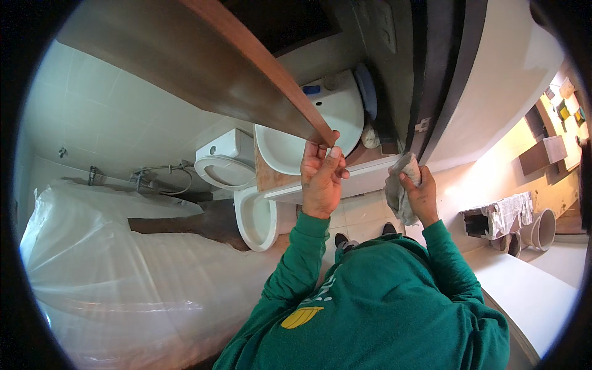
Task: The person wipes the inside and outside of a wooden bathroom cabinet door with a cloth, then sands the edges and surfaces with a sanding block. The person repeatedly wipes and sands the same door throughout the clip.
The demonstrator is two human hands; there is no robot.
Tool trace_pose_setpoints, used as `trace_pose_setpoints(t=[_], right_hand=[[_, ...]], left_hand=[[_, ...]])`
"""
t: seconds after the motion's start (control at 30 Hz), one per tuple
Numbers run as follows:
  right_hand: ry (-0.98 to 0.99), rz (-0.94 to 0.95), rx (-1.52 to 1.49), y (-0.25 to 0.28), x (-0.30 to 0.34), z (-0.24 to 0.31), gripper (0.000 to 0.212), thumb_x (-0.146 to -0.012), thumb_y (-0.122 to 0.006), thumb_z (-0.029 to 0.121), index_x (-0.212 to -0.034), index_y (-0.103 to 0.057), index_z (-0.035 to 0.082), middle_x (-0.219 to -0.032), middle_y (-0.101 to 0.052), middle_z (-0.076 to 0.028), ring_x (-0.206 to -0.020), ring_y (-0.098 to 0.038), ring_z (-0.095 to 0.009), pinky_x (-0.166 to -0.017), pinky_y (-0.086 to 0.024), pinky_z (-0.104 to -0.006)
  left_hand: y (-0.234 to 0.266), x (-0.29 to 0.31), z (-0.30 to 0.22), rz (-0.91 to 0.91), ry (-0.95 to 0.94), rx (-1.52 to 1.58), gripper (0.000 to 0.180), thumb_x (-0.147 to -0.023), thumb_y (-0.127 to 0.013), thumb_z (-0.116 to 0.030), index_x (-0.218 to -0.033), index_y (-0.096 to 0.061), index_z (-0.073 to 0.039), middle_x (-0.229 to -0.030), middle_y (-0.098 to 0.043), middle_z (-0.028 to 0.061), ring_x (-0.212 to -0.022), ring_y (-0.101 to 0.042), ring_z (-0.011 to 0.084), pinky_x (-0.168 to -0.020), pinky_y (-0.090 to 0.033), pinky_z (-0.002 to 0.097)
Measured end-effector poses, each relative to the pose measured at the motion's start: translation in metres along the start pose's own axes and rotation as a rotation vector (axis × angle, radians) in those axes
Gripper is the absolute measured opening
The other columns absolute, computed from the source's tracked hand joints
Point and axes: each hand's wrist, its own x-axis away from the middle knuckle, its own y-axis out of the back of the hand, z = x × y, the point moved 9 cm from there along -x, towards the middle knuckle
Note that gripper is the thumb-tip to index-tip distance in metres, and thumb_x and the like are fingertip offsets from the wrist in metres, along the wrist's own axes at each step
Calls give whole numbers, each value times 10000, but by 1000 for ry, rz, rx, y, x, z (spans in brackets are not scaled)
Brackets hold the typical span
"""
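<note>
A brown wooden door (246,68) stands ajar and slants in from the top. My left hand (322,176) is closed on the narrow edge of its near end, thumb and fingers pinching it. In my right hand (420,196) is a crumpled grey cloth (402,188), bunched under the fingers and hanging down. That cloth is beside the dark door frame (425,80), which has a small metal plate on it. Beyond my left hand is a white washbasin (342,114), partly hidden by the door.
Translucent plastic sheeting (123,277) covers something large on the left. A white toilet (225,161) and an open white bowl (256,222) stand beyond it. At the right are a wrapped box-shaped duct (505,216), a round pipe (542,229) and a white ledge (518,296).
</note>
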Motion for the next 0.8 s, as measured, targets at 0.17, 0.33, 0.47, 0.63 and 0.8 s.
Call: trace_pose_setpoints(t=[0.17,0.33,0.47,0.63,0.8], right_hand=[[7,2,-50,0,-4,16,363,-914,-759,286,-1028,-584,-11,-915,-681,-147,-846,-646,-213,-766,-525,-359],[-5,12,-48,-4,-9,13,369,-909,-764,282,-1030,-583,-17,-925,-683,-152,-853,-649,-217,-778,-524,-360],[-27,21,24,-3,-6,15,370,-895,-770,265,-1035,-581,-21,-938,-682,-161,-868,-649,-225,-792,-521,-366],[25,9,-5,-1,-3,25,362,-885,-762,255,-1045,-585,-17,-940,-677,-171,-874,-649,-237,-787,-518,-374],[302,37,-167,-9,-24,116,367,-883,-742,226,-1137,-612,-6,-970,-686,-161,-901,-660,-231,-807,-528,-368]], left_hand=[[7,5,-4,19,18,-28,557,-961,-719,-193,-1455,-461,-190,-1284,-606,-19,-841,-548,72,-621,-463,220],[17,9,3,2,34,34,603,-949,-725,-237,-1486,-454,-225,-1190,-618,-13,-851,-555,86,-607,-467,215],[21,12,10,7,104,110,597,-957,-714,-193,-1492,-454,-231,-1104,-616,-14,-861,-557,79,-604,-462,193],[19,22,9,-114,202,108,456,-972,-706,-190,-1390,-523,-179,-1026,-645,-31,-829,-553,43,-623,-425,186],[59,19,22,-145,226,40,258,-998,-672,-219,-1229,-605,-123,-974,-645,-9,-749,-547,64,-630,-438,223]])
